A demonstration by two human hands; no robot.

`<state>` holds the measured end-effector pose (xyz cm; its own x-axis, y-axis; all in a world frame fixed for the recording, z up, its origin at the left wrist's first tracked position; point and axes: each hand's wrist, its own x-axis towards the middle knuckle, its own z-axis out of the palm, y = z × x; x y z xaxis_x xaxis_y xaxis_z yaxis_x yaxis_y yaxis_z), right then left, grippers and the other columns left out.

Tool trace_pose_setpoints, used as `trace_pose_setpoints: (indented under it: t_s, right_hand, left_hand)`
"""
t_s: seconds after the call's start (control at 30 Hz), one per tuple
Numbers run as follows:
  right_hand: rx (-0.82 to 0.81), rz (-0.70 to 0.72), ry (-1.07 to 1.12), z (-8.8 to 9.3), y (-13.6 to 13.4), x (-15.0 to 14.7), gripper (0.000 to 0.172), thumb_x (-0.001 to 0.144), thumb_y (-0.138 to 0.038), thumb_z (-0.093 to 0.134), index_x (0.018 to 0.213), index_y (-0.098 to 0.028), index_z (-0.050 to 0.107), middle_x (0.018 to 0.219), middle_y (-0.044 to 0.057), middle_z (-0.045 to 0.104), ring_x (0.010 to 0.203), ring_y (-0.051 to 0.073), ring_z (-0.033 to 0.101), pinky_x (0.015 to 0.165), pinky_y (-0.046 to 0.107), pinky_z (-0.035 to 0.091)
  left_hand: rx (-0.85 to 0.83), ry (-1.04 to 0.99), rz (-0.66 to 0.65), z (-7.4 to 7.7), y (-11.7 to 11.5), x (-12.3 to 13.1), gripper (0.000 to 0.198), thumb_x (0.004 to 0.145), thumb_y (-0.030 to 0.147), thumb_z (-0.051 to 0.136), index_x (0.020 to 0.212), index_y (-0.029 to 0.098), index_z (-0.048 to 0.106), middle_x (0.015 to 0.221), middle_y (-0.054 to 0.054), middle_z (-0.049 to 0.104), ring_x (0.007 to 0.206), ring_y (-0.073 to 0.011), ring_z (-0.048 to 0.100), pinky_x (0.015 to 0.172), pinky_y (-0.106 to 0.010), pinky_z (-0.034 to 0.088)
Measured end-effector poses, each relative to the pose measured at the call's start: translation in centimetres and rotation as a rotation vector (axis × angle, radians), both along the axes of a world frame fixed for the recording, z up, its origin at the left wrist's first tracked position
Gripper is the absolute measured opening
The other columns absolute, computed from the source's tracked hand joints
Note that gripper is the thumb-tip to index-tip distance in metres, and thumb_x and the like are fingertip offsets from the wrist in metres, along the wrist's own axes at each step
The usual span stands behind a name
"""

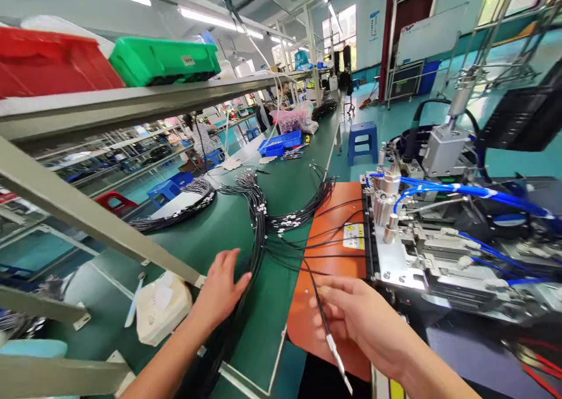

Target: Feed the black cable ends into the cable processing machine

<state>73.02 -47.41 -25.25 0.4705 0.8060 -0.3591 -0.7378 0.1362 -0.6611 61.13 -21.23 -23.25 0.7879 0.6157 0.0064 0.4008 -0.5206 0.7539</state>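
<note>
My right hand (357,314) is closed on a black cable (318,299) over the orange board. The cable's white-sleeved end (337,358) hangs down below the fingers. To the left, my left hand (223,285) has its thumb and fingers apart, beside a thick bundle of black cables (259,235) on the green table. I cannot tell whether it touches them. More black cables (302,211) with white tags fan out to the right of the bundle, and several single strands cross the orange board (298,311) toward the machine.
A metal machine (390,229) with blue air hoses stands at the right. A white box (162,308) lies left of my left hand. Further back are a blue tray (281,144) and a blue stool (362,142). A shelf (144,97) with red and green bins overhangs the left.
</note>
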Motion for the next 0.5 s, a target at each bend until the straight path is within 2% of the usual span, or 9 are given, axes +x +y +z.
trace_pose_setpoints:
  t_s: [0.07, 0.13, 0.23, 0.3, 0.43, 0.5]
  right_hand:
    - [-0.045, 0.007, -0.002, -0.2, -2.3, -0.3, 0.024, 0.085, -0.033, 0.074, 0.099, -0.014, 0.067, 0.088, 0.008, 0.072, 0.059, 0.014, 0.067, 0.061, 0.03, 0.058]
    - [-0.077, -0.002, -0.015, -0.4, -3.6, -0.5, 0.027, 0.086, -0.036, 0.074, 0.1, -0.014, 0.068, 0.09, 0.009, 0.073, 0.063, 0.014, 0.068, 0.065, 0.031, 0.059]
    - [-0.1, -0.031, -0.021, -0.6, -4.0, -0.5, 0.027, 0.086, -0.035, 0.073, 0.099, -0.012, 0.069, 0.093, 0.01, 0.073, 0.066, 0.014, 0.067, 0.067, 0.031, 0.058]
    - [-0.101, -0.042, -0.03, -0.7, -3.9, -0.5, 0.027, 0.086, -0.036, 0.073, 0.098, -0.012, 0.07, 0.091, 0.01, 0.072, 0.067, 0.014, 0.067, 0.068, 0.03, 0.058]
    - [-0.097, 0.004, -0.086, -2.1, -3.4, -0.8, 0.034, 0.086, -0.046, 0.075, 0.095, -0.013, 0.07, 0.08, 0.007, 0.07, 0.063, 0.014, 0.066, 0.063, 0.027, 0.055]
    - [-0.121, 0.105, -0.116, -3.6, -3.2, -0.7, 0.042, 0.081, -0.056, 0.077, 0.089, -0.016, 0.069, 0.063, 0.001, 0.063, 0.051, 0.013, 0.061, 0.051, 0.025, 0.05]
  left_hand:
    - [0.113, -0.009, -0.098, 0.4, -1.1, 1.5, 0.048, 0.082, 0.044, 0.069, 0.123, 0.022, 0.06, 0.133, -0.01, 0.055, 0.129, -0.033, 0.05, 0.113, -0.049, 0.039]
    - [0.172, 0.004, -0.229, 0.9, -2.3, 3.3, 0.041, 0.088, 0.042, 0.063, 0.124, 0.023, 0.061, 0.129, -0.008, 0.058, 0.122, -0.0295, 0.055, 0.111, -0.045, 0.042]
    - [0.224, 0.016, -0.397, 1.2, -4.0, 6.0, 0.034, 0.091, 0.037, 0.06, 0.121, 0.022, 0.063, 0.123, -0.006, 0.062, 0.114, -0.0263, 0.058, 0.108, -0.042, 0.043]
    - [0.248, 0.016, -0.464, 1.0, -4.8, 7.0, 0.03, 0.092, 0.033, 0.057, 0.119, 0.02, 0.064, 0.121, -0.007, 0.063, 0.114, -0.026, 0.058, 0.108, -0.042, 0.042]
    - [0.293, 0.014, -0.559, 0.3, -6.5, 7.0, 0.027, 0.09, 0.022, 0.058, 0.117, 0.018, 0.064, 0.118, -0.009, 0.064, 0.113, -0.0241, 0.059, 0.106, -0.038, 0.044]
    - [0.315, 0.027, -0.622, -0.1, -7.3, 6.5, 0.032, 0.085, 0.017, 0.063, 0.117, 0.019, 0.065, 0.116, -0.007, 0.065, 0.111, -0.0214, 0.061, 0.103, -0.032, 0.047]
